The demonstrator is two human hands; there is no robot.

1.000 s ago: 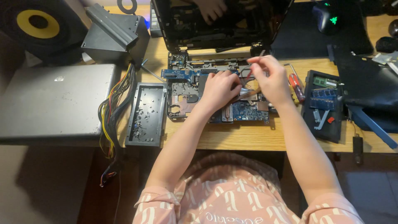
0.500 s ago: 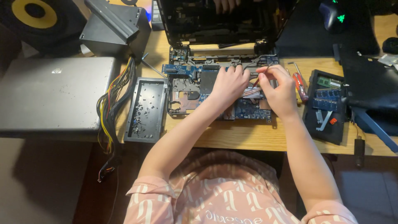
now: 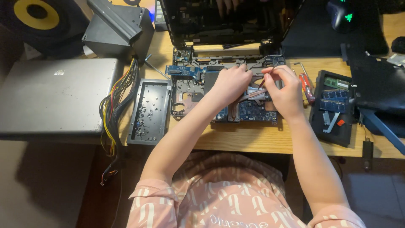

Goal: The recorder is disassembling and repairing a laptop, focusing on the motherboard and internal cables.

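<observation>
blue laptop board [image 3: 249, 110] | left hand [image 3: 230, 82] flat on it, grip empty | right hand [image 3: 287, 90] pinches thin tool [image 3: 266, 76]

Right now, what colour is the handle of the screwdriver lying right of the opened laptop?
Red, with a clear part, on the screwdriver by the right hand; head view.

Both bare forearms reach forward and angle inward, so the hands sit close together. The left hand [image 3: 230, 82] lies palm down, fingers curled. The right hand [image 3: 283, 89] is bent at the wrist, fingertips apparently pinched.
</observation>
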